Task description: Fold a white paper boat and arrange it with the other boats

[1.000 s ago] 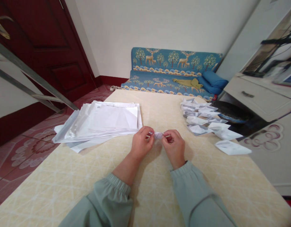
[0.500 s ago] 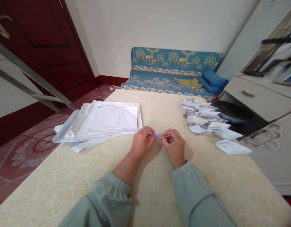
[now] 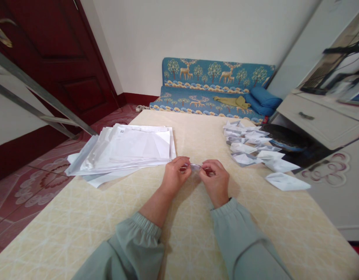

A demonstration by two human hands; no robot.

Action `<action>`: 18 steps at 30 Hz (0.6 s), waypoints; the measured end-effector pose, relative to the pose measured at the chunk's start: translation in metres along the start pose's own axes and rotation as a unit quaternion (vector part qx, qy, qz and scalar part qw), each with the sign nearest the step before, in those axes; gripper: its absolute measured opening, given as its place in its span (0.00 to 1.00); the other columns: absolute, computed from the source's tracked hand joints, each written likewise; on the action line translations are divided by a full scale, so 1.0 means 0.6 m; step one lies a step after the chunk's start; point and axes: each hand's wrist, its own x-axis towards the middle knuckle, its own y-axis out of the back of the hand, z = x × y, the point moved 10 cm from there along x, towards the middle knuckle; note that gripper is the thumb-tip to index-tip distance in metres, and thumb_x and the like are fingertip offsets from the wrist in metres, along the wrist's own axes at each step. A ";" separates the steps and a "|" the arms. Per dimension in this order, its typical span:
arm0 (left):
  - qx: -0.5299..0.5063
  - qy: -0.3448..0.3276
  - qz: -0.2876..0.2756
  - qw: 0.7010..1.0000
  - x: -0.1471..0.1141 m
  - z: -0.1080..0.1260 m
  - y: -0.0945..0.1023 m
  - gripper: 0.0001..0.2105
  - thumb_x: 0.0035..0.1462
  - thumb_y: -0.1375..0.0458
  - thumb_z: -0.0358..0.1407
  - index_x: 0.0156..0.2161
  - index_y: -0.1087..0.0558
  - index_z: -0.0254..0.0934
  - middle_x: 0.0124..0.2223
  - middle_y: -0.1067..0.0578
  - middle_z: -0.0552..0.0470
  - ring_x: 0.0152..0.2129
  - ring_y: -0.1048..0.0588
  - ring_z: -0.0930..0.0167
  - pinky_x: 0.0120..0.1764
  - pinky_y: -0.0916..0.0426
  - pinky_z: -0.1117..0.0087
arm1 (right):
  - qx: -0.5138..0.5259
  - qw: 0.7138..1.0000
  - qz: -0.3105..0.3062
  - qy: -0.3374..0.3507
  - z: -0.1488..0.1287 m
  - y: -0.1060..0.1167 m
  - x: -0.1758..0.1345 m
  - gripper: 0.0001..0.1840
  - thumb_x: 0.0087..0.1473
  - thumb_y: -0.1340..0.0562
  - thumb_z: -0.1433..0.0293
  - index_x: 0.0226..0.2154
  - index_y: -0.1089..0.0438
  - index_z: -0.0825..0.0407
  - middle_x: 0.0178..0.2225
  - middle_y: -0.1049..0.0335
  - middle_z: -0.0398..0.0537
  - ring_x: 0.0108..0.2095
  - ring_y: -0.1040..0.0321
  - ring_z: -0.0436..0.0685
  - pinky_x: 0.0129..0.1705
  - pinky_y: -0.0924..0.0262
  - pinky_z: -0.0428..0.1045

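Note:
A small piece of folded white paper [image 3: 195, 167] spans the gap between my two hands, just above the middle of the table. My left hand [image 3: 177, 174] pinches its left end between thumb and fingers. The right end is gripped the same way by my right hand [image 3: 215, 179]. Much of the paper is covered by my fingers, so its full shape cannot be made out. To the left lies a stack of white paper sheets [image 3: 138, 144]. Several folded paper boats [image 3: 274, 160] are grouped on the right side of the table.
The table [image 3: 185, 241] has a pale yellow patterned cover. Beyond its far edge stands a blue sofa [image 3: 203, 93] with a deer print. A white cabinet [image 3: 325, 116] and a dark round pan [image 3: 284, 137] are at the right. A metal frame [image 3: 42, 93] rises at the left.
Almost nothing differs. Both hands keep their pinch on the folded paper, with only a very slight shift of the fingers.

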 end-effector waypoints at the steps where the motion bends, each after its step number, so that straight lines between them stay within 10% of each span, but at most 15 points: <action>1: -0.006 0.010 0.007 1.000 0.000 -0.002 0.002 0.05 0.48 0.45 0.29 0.32 0.27 0.36 0.42 0.25 0.47 0.27 0.25 0.74 0.29 0.27 0.75 | 0.004 1.000 0.001 -0.002 0.000 0.000 0.000 0.06 0.44 0.41 0.76 0.25 0.29 0.51 0.34 0.32 0.46 0.29 0.34 0.50 0.28 0.34 0.45; 12: -0.110 0.144 0.085 0.980 -0.003 -0.049 0.025 0.03 0.47 0.43 0.31 0.30 0.31 0.35 0.42 0.23 0.48 0.16 0.28 0.79 0.19 0.36 0.79 | 0.051 0.991 0.075 -0.102 0.046 0.027 0.004 0.02 0.40 0.38 0.75 0.21 0.30 0.54 0.31 0.29 0.47 0.31 0.31 0.53 0.29 0.35 0.46; 18: -0.254 0.207 0.105 0.939 -0.004 -0.068 0.017 0.05 0.45 0.42 0.32 0.30 0.33 0.34 0.44 0.24 0.47 0.27 0.23 0.71 0.30 0.27 0.71 | 0.256 0.925 0.104 -0.260 0.105 0.012 -0.014 0.07 0.37 0.35 0.71 0.26 0.29 0.55 0.34 0.28 0.47 0.27 0.30 0.52 0.30 0.32 0.48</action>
